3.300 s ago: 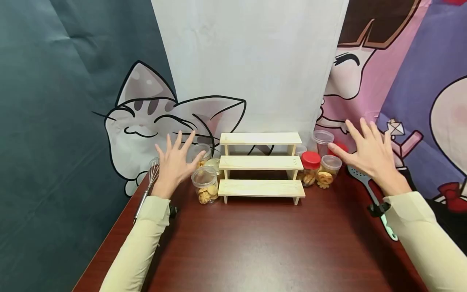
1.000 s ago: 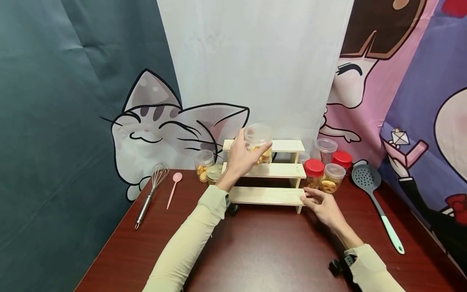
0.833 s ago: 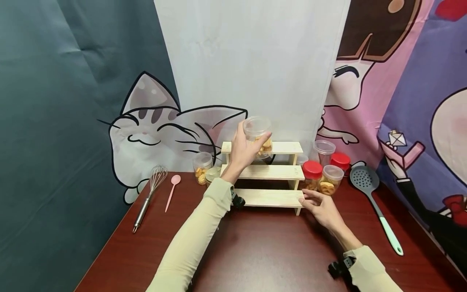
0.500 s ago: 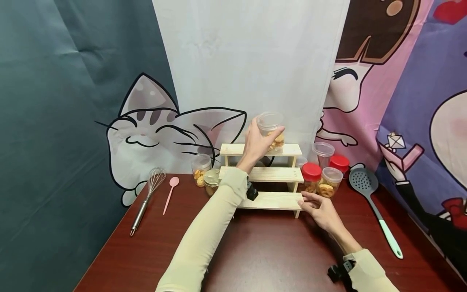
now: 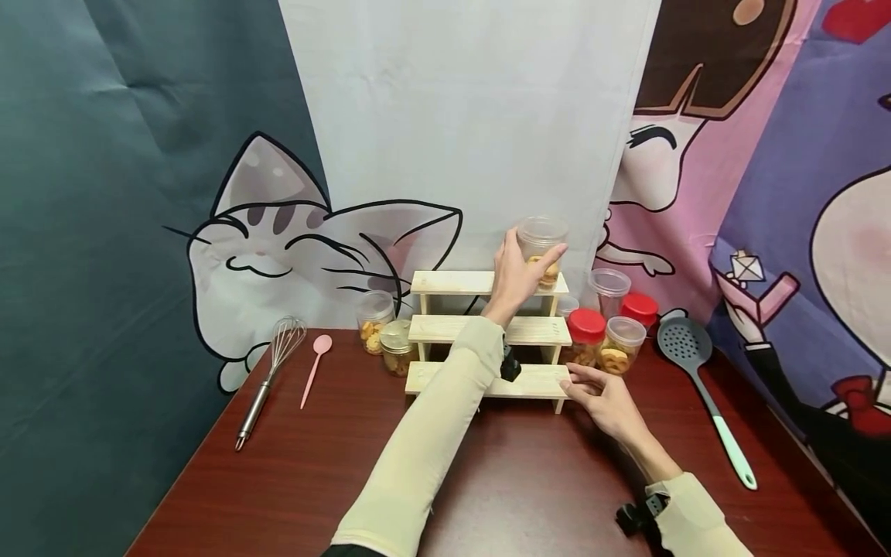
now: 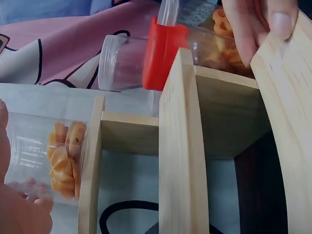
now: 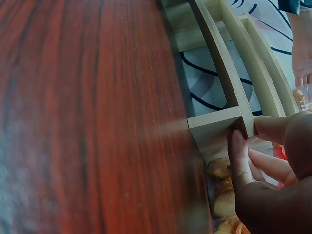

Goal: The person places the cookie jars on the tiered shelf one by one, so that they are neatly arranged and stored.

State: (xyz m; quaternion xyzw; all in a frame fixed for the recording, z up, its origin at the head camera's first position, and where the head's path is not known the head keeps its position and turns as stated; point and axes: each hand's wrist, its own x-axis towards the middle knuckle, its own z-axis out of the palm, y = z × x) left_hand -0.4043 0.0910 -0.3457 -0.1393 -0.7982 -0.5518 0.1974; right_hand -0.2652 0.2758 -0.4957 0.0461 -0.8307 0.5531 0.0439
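Note:
In the head view, my left hand (image 5: 518, 277) grips a clear plastic jar (image 5: 541, 238) with cookies in its lower part. It holds the jar upright at the right end of the top step of a three-step wooden rack (image 5: 452, 328). In the left wrist view, the jar's base (image 6: 68, 161) meets the top board, or nearly so. My right hand (image 5: 611, 404) pinches the right end of the lowest step. In the right wrist view, the thumb (image 7: 239, 153) lies under that board and a finger lies over it.
Left of the rack stand two cookie jars (image 5: 376, 317) (image 5: 398, 352), a pink spoon (image 5: 316, 363) and a whisk (image 5: 267, 379). On its right are a red-lidded jar (image 5: 586, 333), a clear-lidded jar (image 5: 621, 344), more containers and a slotted turner (image 5: 703, 379).
Both hands were raised and spread at first. The left hand has since lifted the jar from the rack's left side and carried it rightward along the top step. The right hand took the lowest step's end.

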